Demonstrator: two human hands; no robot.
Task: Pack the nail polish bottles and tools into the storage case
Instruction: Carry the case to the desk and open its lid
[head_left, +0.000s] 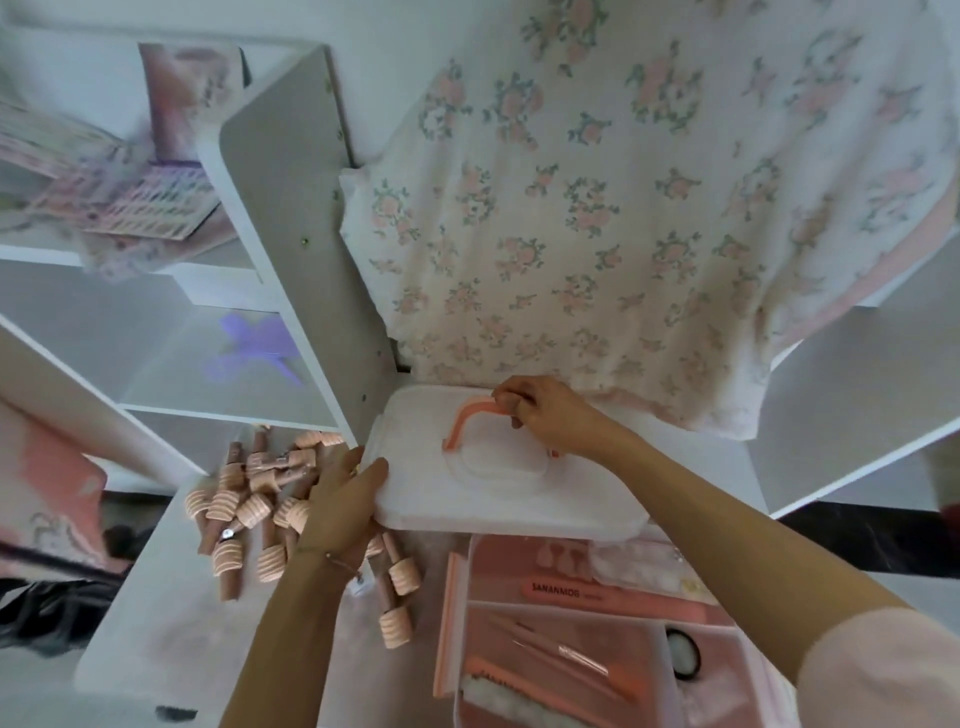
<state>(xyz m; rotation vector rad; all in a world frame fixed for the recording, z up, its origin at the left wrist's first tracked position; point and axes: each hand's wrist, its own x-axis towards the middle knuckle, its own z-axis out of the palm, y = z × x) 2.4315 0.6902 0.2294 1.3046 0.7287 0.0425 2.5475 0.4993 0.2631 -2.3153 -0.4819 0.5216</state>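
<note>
Right hand (550, 413) curled round the pink handle (470, 415) of the white lid (498, 488), left hand (345, 499) gripping its left edge, above the open storage case (566, 639) with tools (561, 654) inside. Nail polish bottles (260, 504) heaped on the white table (156, 623) just left.

- Storage case lid (498, 493): translucent white, pink handle (470, 413) raised, above the open case.
- Storage case (571, 623): pink tray holding tools.
- Nail polish bottles (260, 499): peach ribbed caps, heaped left of the lid.
</note>
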